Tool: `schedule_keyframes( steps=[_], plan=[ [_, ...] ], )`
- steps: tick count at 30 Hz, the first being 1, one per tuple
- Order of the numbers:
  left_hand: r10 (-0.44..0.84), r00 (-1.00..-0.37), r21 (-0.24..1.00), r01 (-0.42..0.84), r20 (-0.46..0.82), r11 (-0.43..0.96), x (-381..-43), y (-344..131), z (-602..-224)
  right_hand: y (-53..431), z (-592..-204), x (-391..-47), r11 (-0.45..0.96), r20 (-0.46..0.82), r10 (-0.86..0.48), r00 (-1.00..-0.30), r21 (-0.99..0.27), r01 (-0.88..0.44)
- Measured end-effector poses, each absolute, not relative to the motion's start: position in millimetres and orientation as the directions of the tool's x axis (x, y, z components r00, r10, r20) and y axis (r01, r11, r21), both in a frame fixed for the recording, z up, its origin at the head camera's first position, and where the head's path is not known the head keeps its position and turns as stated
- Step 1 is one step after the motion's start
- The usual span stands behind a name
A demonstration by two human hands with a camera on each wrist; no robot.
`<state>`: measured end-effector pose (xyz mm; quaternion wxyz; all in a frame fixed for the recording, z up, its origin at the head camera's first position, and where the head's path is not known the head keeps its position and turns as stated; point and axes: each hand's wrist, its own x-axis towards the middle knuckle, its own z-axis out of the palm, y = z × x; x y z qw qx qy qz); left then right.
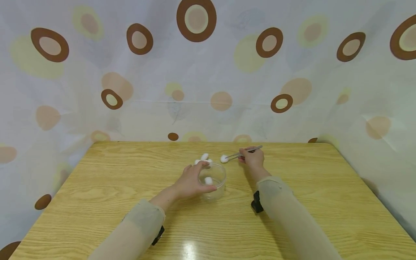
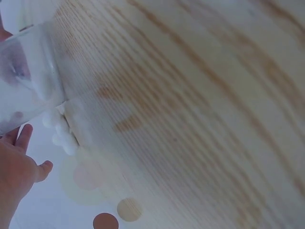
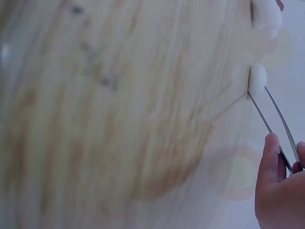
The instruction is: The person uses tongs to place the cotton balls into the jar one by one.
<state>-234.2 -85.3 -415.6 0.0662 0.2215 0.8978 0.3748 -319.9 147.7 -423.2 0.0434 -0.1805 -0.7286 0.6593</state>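
Note:
My left hand [image 1: 189, 183] holds a clear plastic cup [image 1: 217, 193] by its side, thumb at the near side and fingers round the far side. Inside the cup lies one white cotton ball [image 1: 208, 180]. Just behind it sits a cluster of cotton balls [image 1: 204, 156], partly hidden by the hand and rim. To the right, my right hand [image 1: 254, 159] pinches metal tweezers [image 3: 282, 119]. Their tips stand on either side of a single cotton ball [image 3: 258, 78] at the table surface; whether they squeeze it I cannot tell.
The wood-grain table [image 1: 130, 159] ends at a patterned curtain [image 1: 195, 119], which also hangs along the left and right sides. Black wrist straps [image 1: 257, 202] show at both sleeves.

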Motion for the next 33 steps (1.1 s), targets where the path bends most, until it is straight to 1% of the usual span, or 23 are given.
schedule_keyframes(
  steps=[4, 8, 13, 24, 33],
  plan=[
    [0.446, -0.894, 0.699, 0.35, 0.049, 0.624, -234, -85, -416, 146, -419, -316, 0.069, -0.182, 0.313, -0.932, -0.974, 0.213],
    [0.445, -0.894, 0.69, 0.354, 0.053, 0.631, -234, -84, -415, 147, -417, -315, 0.03, -0.19, 0.315, -0.93, -0.977, 0.209],
    [0.442, -0.896, 0.688, 0.351, 0.049, 0.635, -233, -83, -414, 147, -414, -313, -0.054, -0.223, 0.296, -0.929, -0.975, 0.217],
    [0.436, -0.899, 0.688, 0.345, 0.045, 0.639, -233, -82, -414, 151, -392, -302, -0.25, -0.3, 0.234, -0.925, -0.938, 0.241],
    [0.437, -0.899, 0.702, 0.328, 0.025, 0.633, -232, -84, -414, 160, -380, -294, -0.314, -0.333, 0.161, -0.929, -0.91, 0.272]
  ],
)
